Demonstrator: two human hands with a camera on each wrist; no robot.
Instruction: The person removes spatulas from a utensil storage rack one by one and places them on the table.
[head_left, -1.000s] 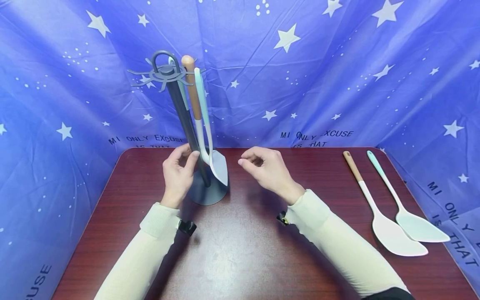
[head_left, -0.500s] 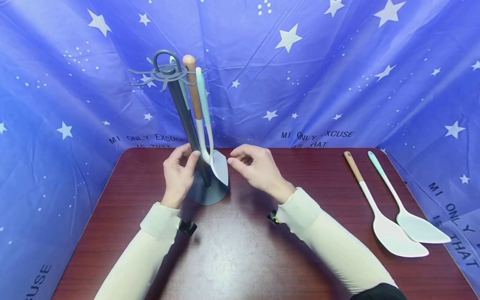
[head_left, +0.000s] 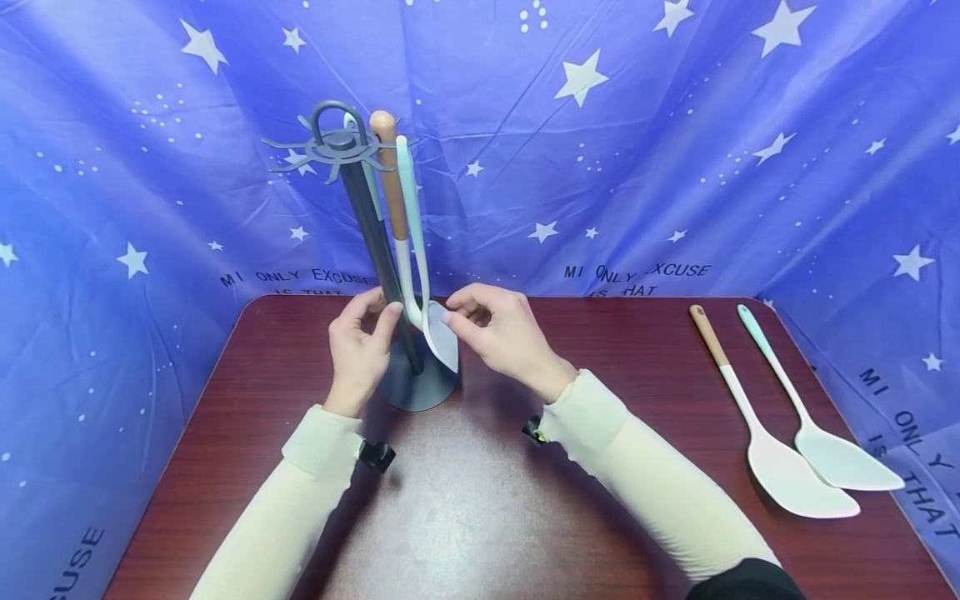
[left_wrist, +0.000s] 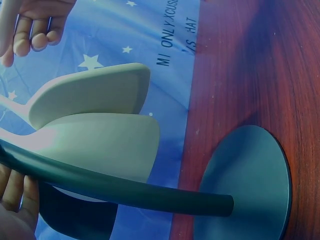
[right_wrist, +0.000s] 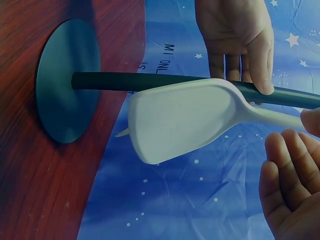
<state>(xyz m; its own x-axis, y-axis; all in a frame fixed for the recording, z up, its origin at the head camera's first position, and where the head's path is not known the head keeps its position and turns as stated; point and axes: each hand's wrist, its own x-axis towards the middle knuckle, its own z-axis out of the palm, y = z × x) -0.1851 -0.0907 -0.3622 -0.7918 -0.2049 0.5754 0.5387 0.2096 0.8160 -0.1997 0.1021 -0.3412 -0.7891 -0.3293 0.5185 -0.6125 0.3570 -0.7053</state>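
A dark grey utensil stand (head_left: 367,225) rises from a round base (head_left: 420,392), topped by a ring of hooks. My left hand (head_left: 360,346) holds its pole low down, thumb in front and fingers behind, as the right wrist view shows. On the stand's right side hang a turquoise-handled spatula (head_left: 410,192) with a white head (right_wrist: 180,120) and a wooden-handled utensil (head_left: 392,192). Another turquoise handle shows partly behind the pole. My right hand (head_left: 498,329) is beside the front spatula's head, fingers loosely bent; whether its thumb touches the spatula I cannot tell.
At the table's right lie a wooden-handled turner (head_left: 795,475) and a turquoise-handled turner (head_left: 840,454), their heads overlapping. The dark red table (head_left: 450,517) meets a blue star-patterned curtain (head_left: 480,208) at the back and sides.
My right hand has moved left, up to the hanging spatula's head. My left hand has stayed on the pole, and the utensils hang as before.
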